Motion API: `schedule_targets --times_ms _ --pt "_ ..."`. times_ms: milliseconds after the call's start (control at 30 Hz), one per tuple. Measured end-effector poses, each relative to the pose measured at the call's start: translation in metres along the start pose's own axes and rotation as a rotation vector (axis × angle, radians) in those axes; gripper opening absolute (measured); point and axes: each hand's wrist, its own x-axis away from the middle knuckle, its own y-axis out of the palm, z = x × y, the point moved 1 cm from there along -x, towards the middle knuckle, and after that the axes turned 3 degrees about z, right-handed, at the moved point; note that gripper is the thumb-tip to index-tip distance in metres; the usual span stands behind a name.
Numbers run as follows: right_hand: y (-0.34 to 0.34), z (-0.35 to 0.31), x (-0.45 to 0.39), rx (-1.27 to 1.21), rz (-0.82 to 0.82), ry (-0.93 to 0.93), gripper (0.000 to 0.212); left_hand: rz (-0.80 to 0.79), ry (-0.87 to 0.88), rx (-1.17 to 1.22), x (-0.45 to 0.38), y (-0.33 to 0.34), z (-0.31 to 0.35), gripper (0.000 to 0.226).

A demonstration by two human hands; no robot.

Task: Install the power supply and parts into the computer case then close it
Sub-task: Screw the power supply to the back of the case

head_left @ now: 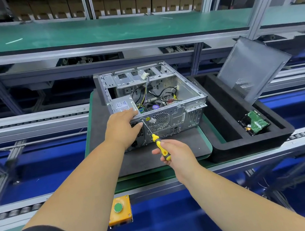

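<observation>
An open grey computer case (189, 91) lies on its side on a dark mat, rear panel toward me. A silver power supply (122, 104) sits in its near left corner beside cables and the motherboard. My left hand (123, 125) rests on the case's rear top edge at the power supply, thumb on the rear panel. My right hand (174, 151) grips a yellow-and-black screwdriver (155, 137), whose tip meets the rear panel near my left thumb. The case's side panel (250, 67) leans tilted in a black foam tray.
The black foam tray (229, 144) to the right holds a hard drive with a green circuit board (256, 122). The dark mat (153, 159) lies on a green pallet on a roller conveyor. An orange box with a green button (119, 209) hangs below the edge.
</observation>
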Motion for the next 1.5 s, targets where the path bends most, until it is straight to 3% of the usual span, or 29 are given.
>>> schedule_targets --times_ms 467,667,767,967,1100,1300,1367,1500 --pt "0.009 -0.009 0.006 0.031 -0.027 -0.008 0.013 0.126 -0.031 -0.01 0.0 0.005 0.005 0.036" --pt "0.019 -0.02 0.001 -0.034 0.03 0.312 0.02 0.129 -0.036 -0.006 0.0 0.006 0.004 0.038" --pt "0.023 -0.02 0.002 -0.155 0.031 0.348 0.026 0.119 -0.035 -0.01 0.001 0.005 0.004 0.039" --pt "0.025 -0.028 0.001 -0.225 0.018 0.307 0.006 0.123 -0.012 -0.004 0.002 0.006 0.002 0.041" --pt "0.027 -0.032 0.001 -0.23 0.035 0.373 0.014 0.133 0.001 -0.006 0.002 0.007 0.001 0.04" --pt "0.029 -0.028 -0.004 -0.122 0.025 0.451 0.048 0.132 -0.014 -0.008 0.002 0.009 0.0 0.039" --pt "0.028 -0.027 -0.005 -0.153 0.026 0.465 0.045 0.123 -0.02 -0.007 0.002 0.008 0.0 0.04" --pt "0.026 -0.025 -0.005 -0.193 0.04 0.403 0.017 0.13 0.0 -0.014 0.002 0.007 0.002 0.042"
